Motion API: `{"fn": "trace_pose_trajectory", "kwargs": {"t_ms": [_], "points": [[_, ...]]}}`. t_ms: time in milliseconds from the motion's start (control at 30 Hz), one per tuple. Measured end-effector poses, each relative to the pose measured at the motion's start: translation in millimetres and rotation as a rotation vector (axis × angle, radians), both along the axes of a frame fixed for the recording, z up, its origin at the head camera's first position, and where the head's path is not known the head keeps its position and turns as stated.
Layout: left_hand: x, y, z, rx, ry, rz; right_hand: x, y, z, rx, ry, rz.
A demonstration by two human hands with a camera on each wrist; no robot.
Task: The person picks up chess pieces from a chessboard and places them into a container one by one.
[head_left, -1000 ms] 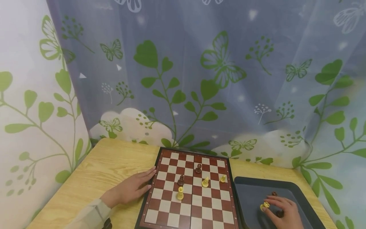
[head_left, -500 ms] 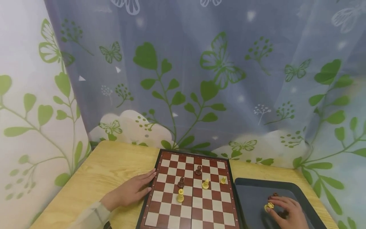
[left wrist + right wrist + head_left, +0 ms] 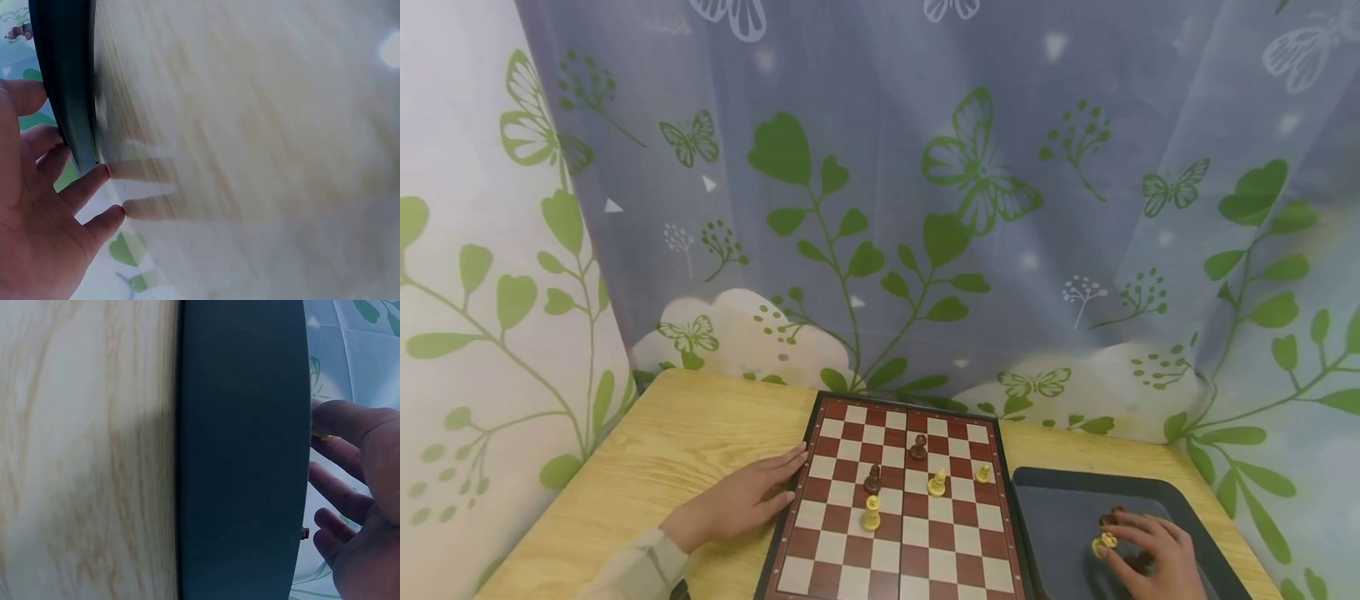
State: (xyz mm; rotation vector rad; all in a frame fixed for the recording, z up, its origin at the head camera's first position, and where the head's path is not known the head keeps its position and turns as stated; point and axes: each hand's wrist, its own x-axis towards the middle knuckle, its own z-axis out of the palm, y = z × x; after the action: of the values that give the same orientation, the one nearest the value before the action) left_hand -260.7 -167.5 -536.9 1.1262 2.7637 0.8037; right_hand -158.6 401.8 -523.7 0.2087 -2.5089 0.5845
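My left hand (image 3: 737, 498) lies along the left edge of the chessboard (image 3: 820, 575), its fingers straight against the black frame. In the left wrist view, the fingers of that hand (image 3: 37, 225) spread at the board's dark side (image 3: 65, 69). My right hand (image 3: 1161, 554) pinches a yellow chess piece (image 3: 1103, 544) between thumb and fingertips over the dark tray (image 3: 1056, 517). Dark brown chess pieces (image 3: 1109, 517) lie in the tray, partly hidden by this hand. In the right wrist view the tray wall (image 3: 244, 450) covers the fingertips, and only a sliver of the yellow piece (image 3: 321, 434) shows.
Standing on the board are brown pieces (image 3: 918, 447) and several yellow pieces (image 3: 936, 483), one yellow one (image 3: 871, 513) near the middle. The tray stands right of the board on a wooden table (image 3: 722, 417). A patterned curtain (image 3: 880, 208) hangs behind.
The right hand shifts slightly right within the tray, keeping the yellow piece in its fingertips. The left hand stays at the board's edge, and the pieces on the board stay put.
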Motion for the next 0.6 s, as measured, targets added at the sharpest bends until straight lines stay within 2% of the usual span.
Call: {"fn": "trace_pose_trajectory", "kwargs": {"t_ms": [133,367,600], "points": [[0.0,-0.1,0.4,-0.004,-0.005,0.003,-0.1,-0.5,-0.5,0.024,-0.01,-0.02],[-0.1,-0.3,0.6,-0.008,-0.013,0.001,-0.9,-0.9,-2.6,0.029,0.038,-0.018],[-0.8,-0.2,-0.1,-0.006,-0.015,-0.002,1.5,0.6,-5.1,0.027,0.019,-0.007]]}}
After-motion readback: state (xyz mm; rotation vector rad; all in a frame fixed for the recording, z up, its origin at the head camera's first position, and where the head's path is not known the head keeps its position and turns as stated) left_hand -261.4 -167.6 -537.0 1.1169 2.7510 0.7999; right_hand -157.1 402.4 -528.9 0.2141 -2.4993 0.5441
